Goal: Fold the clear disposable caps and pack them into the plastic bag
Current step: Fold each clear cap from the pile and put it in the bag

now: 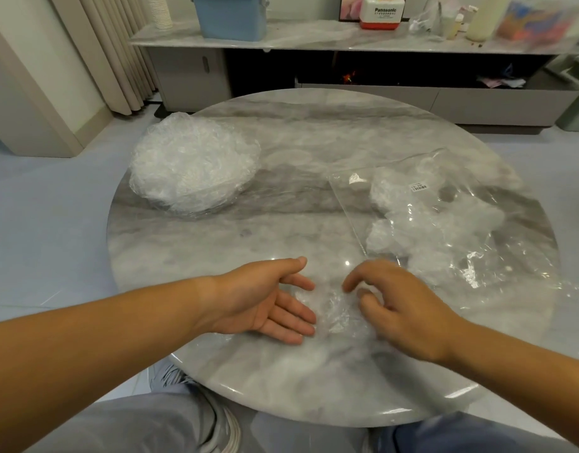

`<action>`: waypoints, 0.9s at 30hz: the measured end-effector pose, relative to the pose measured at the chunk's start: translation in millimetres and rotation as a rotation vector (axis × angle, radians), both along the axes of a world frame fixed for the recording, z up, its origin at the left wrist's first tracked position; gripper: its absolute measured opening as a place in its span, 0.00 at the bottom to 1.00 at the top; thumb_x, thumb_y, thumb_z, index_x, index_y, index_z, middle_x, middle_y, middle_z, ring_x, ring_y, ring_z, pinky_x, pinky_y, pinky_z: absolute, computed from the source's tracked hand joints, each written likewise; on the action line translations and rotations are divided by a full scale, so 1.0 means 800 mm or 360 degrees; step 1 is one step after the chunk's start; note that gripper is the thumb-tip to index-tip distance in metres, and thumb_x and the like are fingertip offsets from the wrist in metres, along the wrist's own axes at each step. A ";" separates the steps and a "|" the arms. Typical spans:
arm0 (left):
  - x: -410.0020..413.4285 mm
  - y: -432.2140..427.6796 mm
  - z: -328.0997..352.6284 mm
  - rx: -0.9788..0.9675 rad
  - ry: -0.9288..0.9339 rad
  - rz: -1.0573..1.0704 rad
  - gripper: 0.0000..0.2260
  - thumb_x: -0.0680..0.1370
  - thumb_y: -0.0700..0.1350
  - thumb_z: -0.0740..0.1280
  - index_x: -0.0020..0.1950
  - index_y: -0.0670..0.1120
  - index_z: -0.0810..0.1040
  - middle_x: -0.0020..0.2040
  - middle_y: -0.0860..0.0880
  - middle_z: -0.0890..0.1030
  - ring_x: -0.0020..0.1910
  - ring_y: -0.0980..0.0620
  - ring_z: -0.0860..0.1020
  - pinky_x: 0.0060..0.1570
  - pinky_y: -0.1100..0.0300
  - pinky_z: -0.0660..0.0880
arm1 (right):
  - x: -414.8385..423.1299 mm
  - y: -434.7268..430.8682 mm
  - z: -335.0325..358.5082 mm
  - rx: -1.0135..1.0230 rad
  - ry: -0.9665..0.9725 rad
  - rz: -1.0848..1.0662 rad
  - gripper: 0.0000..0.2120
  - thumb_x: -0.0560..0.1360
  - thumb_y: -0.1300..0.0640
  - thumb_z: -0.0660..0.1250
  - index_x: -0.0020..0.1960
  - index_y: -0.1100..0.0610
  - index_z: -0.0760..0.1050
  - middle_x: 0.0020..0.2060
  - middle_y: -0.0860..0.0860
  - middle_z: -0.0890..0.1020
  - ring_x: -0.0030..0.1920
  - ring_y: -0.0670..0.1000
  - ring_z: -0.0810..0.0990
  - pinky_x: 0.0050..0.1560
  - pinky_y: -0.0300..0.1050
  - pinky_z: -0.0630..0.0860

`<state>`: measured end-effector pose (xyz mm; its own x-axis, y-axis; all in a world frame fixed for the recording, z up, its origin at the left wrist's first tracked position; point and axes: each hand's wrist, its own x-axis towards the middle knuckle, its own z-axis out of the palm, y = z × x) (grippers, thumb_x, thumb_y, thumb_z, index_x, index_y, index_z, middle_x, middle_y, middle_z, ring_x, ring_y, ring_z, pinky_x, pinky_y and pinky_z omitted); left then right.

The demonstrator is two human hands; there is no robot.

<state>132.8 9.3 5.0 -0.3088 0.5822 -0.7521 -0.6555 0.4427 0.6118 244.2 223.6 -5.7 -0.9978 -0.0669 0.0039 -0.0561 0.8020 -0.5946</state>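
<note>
**One cap on the table between two hands**

A person sits at a round marble table [281, 223], both bare forearms reaching in over its near edge. Between the hands, close to that near edge, lies a single crumpled clear cap [338, 313], flat on the stone.

The left hand [268, 302] is spread wide, palm turned inward and upward, with the fingers straight and their tips at the cap's left edge. It holds nothing. The right hand [399, 308] hangs over the cap's right side with the knuckles up and the fingers curled downward. From here I cannot tell whether those fingers pinch the film or only hover on it.

At the far left of the table sits a big rounded heap of clear caps [193, 165], well apart from the hands. On the right side lies the plastic bag [445, 223], flat and see-through, with its near end spilling towards the table's right rim. White bunched caps [399, 197] show through it, and a small barcode sticker [419, 187] sits on its upper face. The bag's near corner is just beside the right hand.

The person's grey trousers [150, 420] show below the table edge. Beyond the table runs a long low cabinet [347, 40] with a marble top, carrying a blue bin [230, 18] and a red and white box [383, 13] marked Panasonic. Pale curtains [118, 53] hang at the left.
</note>
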 end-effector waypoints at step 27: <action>-0.002 -0.010 -0.009 0.0230 -0.0158 -0.0030 0.31 0.79 0.66 0.61 0.76 0.50 0.66 0.65 0.36 0.79 0.62 0.36 0.80 0.66 0.42 0.74 | 0.002 -0.035 0.004 -0.0301 -0.0206 0.0411 0.18 0.79 0.43 0.61 0.61 0.51 0.82 0.58 0.42 0.83 0.60 0.43 0.78 0.62 0.40 0.73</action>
